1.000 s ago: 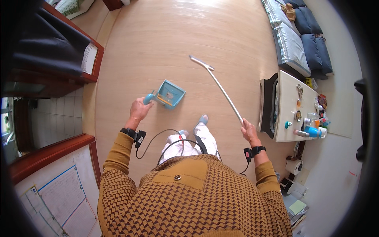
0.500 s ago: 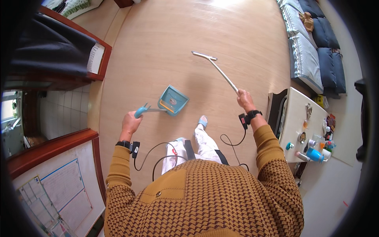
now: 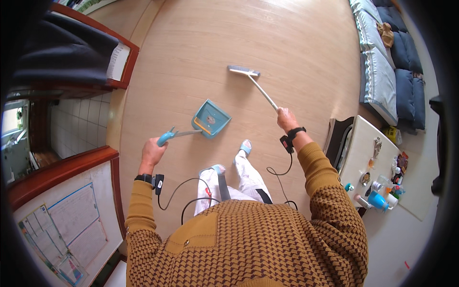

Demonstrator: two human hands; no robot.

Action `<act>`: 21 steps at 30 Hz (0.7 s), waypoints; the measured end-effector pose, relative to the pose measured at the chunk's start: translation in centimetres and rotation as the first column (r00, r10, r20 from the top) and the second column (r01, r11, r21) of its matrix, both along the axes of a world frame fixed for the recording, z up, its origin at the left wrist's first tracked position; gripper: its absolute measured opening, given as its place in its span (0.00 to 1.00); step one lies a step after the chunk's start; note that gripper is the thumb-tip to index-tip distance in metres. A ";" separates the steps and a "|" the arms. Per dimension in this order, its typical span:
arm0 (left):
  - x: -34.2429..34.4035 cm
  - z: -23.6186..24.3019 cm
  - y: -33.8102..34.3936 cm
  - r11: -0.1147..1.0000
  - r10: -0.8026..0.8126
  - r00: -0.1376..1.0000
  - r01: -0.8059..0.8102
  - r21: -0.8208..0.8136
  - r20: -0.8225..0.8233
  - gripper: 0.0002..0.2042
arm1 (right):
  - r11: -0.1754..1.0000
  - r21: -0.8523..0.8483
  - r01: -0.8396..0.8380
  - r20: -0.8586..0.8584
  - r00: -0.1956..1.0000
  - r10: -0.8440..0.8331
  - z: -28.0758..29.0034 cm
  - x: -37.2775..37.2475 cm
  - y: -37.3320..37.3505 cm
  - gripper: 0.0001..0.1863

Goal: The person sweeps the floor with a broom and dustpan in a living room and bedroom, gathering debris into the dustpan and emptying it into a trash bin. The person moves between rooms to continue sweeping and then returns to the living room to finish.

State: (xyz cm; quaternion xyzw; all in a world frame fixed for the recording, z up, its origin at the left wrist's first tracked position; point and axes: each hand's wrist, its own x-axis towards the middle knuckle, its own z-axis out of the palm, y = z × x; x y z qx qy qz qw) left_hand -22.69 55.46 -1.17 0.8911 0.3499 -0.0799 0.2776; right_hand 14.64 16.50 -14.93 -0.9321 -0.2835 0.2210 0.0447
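Observation:
My left hand [image 3: 154,151] is closed round the handle of a light blue dustpan [image 3: 220,121], whose tray with an orange edge rests on the wooden floor and has something small, pale and unclear in it. My right hand [image 3: 286,117] grips the pale pole of a broom [image 3: 243,71]; its grey and white head lies across the floor above and to the right of the dustpan, apart from it. My slippered feet stand below the dustpan, and straps with small black devices and cables are on both my wrists.
At the right are a couch [image 3: 380,88] with dark blue cushions and a white-topped table [image 3: 358,148] crowded with cups, bottles and small items. On the left stand red-wood framed doorways [image 3: 81,155], a dark curtain [image 3: 57,52] and a white board [image 3: 62,220].
My right hand has moved up and left, and the broom head now lies flatter across the floor, slightly lower than half a second ago. My left hand and the dustpan shifted slightly.

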 end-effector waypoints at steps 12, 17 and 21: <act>0.3 -0.4 0.5 0.999 0.031 0.998 -0.029 0.029 -0.053 0.12 | 0.999 0.006 -0.039 -0.317 0.948 0.039 7.5 -10.5 -7.1 0.12; 0.6 -0.7 0.2 1.000 0.027 0.998 -0.026 0.015 -0.061 0.13 | 0.994 0.050 0.096 -0.443 0.894 -0.064 12.5 -13.9 -10.9 0.21; -0.2 -0.9 -0.2 0.995 -0.070 0.997 0.072 -0.072 0.032 0.16 | 0.984 0.122 0.134 -0.407 0.911 -0.074 15.5 -17.7 -12.2 0.24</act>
